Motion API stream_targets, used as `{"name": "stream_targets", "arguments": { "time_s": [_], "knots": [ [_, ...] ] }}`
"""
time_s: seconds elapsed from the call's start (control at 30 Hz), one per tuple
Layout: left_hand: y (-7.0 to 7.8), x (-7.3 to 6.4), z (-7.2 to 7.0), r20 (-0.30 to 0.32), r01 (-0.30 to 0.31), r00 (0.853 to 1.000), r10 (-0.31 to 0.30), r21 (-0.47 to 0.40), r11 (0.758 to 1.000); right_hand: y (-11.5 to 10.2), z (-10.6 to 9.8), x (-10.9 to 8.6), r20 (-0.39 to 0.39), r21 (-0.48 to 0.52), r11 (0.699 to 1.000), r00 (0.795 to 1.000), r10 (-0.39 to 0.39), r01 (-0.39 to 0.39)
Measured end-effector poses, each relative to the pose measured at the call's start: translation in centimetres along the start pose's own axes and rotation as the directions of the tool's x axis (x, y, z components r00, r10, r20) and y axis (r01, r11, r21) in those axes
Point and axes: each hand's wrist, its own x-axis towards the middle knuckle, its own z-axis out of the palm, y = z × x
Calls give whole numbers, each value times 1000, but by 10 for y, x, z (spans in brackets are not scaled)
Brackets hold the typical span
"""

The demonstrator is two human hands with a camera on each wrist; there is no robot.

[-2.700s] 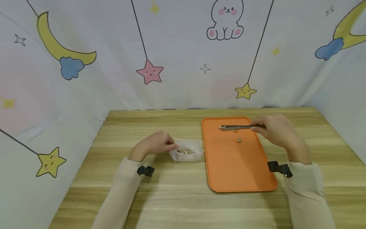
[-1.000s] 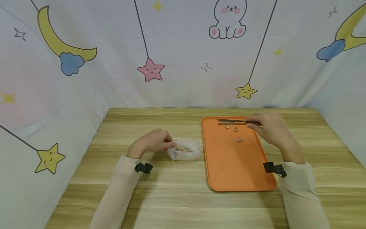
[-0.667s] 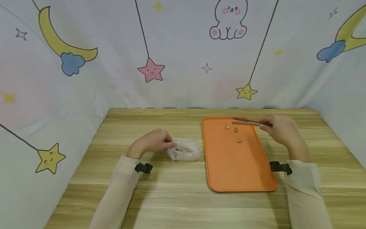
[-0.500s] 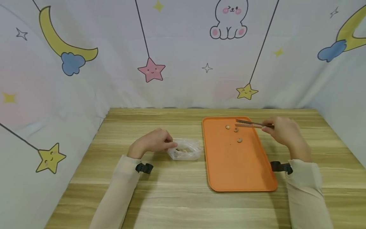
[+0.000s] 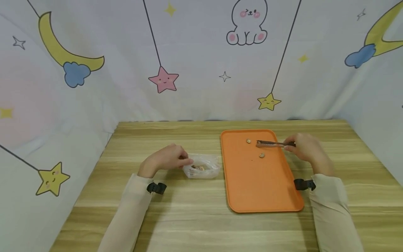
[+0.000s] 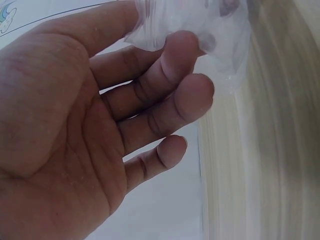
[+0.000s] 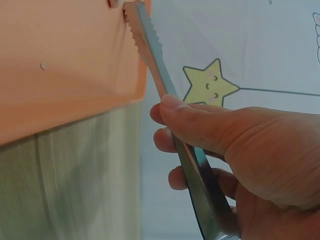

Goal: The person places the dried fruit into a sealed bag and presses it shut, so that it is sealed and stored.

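My left grip (image 5: 168, 157) pinched the bag (image 5: 206, 174). My right grip (image 5: 306, 147) held the tongs (image 5: 274, 144), now dipped, leaving two pieces (image 5: 262, 155) uncovered; catch unclear.

Serrated metal tongs (image 7: 192, 165) overhang an orange tray (image 5: 264, 189) beside an open bag (image 5: 208, 173).

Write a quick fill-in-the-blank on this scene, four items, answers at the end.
1. The tongs are held in the person's ____ hand.
2. In the head view, the plastic bag lies on the ____ side of the tray.
3. The colour of the tray is ____.
4. The printed star just above the tray in the head view is coloured ____.

Missing words: right; left; orange; yellow.
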Motion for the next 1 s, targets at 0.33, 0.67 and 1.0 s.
{"name": "stream_targets", "arguments": {
  "time_s": [0.33,0.67,1.0],
  "knots": [
    [-3,-1,1,1,-6,1000,6,-9,1000,-7,-2,1,-9,11,1000,1000,-3,3],
    [-2,1,-1,10,-1,1000,1,-4,1000,-47,-21,-6,-158,-40,993,981,-112,107],
    [-1,1,-1,19,-2,1000,2,-9,1000,-99,-28,-14,-295,-112,951,904,-310,289]
  ]
}}
